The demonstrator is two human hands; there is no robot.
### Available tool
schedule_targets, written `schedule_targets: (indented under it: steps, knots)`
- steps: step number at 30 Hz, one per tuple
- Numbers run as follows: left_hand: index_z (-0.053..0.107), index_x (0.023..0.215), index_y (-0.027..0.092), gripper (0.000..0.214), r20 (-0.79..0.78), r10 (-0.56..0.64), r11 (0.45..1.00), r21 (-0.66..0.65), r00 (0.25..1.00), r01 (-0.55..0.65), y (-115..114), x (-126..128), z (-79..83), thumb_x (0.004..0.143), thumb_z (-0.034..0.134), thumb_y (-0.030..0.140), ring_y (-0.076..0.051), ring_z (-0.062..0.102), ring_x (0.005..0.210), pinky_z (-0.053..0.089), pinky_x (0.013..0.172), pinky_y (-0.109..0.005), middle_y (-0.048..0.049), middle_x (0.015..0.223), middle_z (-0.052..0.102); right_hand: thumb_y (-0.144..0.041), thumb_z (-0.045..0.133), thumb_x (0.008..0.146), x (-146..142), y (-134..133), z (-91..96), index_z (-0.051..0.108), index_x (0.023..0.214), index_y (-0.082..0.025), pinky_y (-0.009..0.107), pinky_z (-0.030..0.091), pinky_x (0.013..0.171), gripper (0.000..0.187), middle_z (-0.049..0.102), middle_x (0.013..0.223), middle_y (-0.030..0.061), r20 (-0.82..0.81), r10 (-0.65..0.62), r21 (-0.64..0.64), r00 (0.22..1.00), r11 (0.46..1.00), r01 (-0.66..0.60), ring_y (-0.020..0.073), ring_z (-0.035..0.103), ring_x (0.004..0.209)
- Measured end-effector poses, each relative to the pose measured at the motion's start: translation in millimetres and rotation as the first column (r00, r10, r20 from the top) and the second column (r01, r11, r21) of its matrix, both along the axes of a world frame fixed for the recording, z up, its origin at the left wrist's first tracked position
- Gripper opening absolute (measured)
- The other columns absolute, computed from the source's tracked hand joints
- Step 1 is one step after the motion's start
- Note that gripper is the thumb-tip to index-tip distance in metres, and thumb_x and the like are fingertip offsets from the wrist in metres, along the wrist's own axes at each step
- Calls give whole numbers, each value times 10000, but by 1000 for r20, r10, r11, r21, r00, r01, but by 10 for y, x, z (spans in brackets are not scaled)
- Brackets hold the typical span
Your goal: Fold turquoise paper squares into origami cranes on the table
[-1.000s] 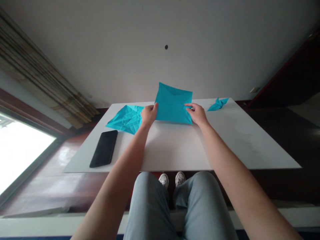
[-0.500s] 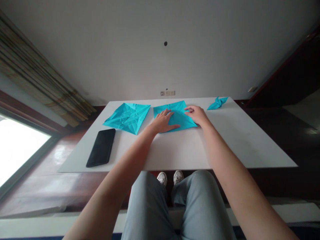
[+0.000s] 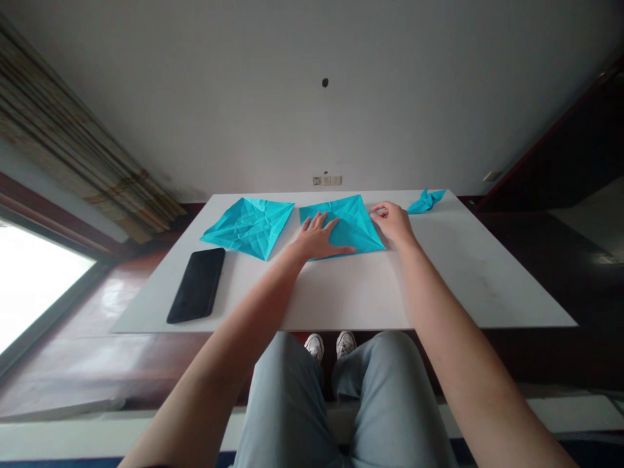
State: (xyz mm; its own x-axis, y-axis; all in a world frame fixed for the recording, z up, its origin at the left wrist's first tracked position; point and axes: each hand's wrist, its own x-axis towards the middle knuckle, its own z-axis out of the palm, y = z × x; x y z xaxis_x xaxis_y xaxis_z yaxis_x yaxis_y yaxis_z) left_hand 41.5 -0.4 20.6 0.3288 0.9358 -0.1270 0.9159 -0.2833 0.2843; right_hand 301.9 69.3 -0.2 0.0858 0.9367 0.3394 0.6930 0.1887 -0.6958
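Held up a second ago, the blue paper (image 3: 354, 224) now lies on the bench (image 3: 468, 273) beneath the left hand (image 3: 319, 239), its grip spread open; the right hand (image 3: 394, 223) has drawn just off the paper's right edge, fingers curled, whether closed I can't tell

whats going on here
A person's left hand lies spread on a creased square turquoise paper sheet on a white table. The right hand is seemingly just off that sheet's right edge. To the left lie another creased turquoise paper sheet and a black rectangular phone; to the right, a folded turquoise paper figure.
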Motion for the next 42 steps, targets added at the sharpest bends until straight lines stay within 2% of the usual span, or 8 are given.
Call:
schedule_targets:
  steps: [5,8,11,18,27,32,36,42]
  knots:
    - [163,1913,177,1416,-71,-51,997,-60,996,46,-88,55,64,870,579,1040,-396,-30,1867,28,1508,-614,-171,1992,11,-342,661,1044,-181,-95,129,830,1152,-232,429,642,965,229,861,1131,103,-14,275,270,961,927,-261,264,785,1001]
    - [82,1913,137,1470,-68,-54,995,-82,996,49,-117,93,51,863,550,1054,-388,-91,1860,7,1508,-613,-174,1984,-38,-374,624,1088,-364,-155,54,837,1270,-237,481,641,1103,312,859,1317,123,23,490,142,871,861,-488,291,807,1195]
    - [51,1903,85,1523,-50,-33,997,-70,998,29,-129,122,-4,852,565,1059,-394,-139,1847,-13,1508,-606,-209,1969,-69,-326,569,1110,-513,-211,-59,780,1517,-267,517,482,1358,462,754,1626,102,221,584,-71,781,809,-584,301,678,1544]
    - [123,1877,-9,1532,-18,97,995,29,995,-97,-216,112,-155,873,550,1068,-479,-56,1841,64,1511,-613,-297,1951,23,-607,502,1164,-563,-269,-82,467,1833,-252,585,212,1496,758,336,1947,75,497,409,-280,766,910,-305,342,314,1820]
    - [151,1832,-121,1338,-75,276,957,108,958,-268,-501,-20,-194,1047,401,934,-427,44,1858,97,1523,-526,-343,1934,72,-737,377,1146,-538,-231,-90,230,1876,-27,610,-48,1496,1029,143,1969,227,532,279,-324,800,939,-112,346,142,1864]
    - [218,1766,-219,1245,-154,414,909,122,897,-398,-387,80,-140,1101,379,821,-519,119,1832,96,1510,-594,-443,1874,175,-747,392,1130,-548,-218,-115,209,1856,47,596,-23,1496,1091,119,1956,284,522,233,-326,820,944,-61,358,114,1866]
    - [203,1871,-2,1027,-57,252,957,162,966,-240,-211,150,-111,1151,328,719,-396,45,1860,50,1516,-560,-261,1959,143,-746,414,1121,-579,-215,-138,242,1858,23,615,5,1492,1079,138,1955,284,521,217,-311,826,949,-53,372,132,1862]
    - [233,1860,6,1131,2,288,950,125,958,-286,-175,149,-185,1100,397,828,-399,75,1859,122,1510,-547,-300,1948,134,-769,442,1107,-446,-122,-117,231,1865,8,594,36,1495,1106,129,1965,278,514,267,-354,815,932,-82,384,116,1863]
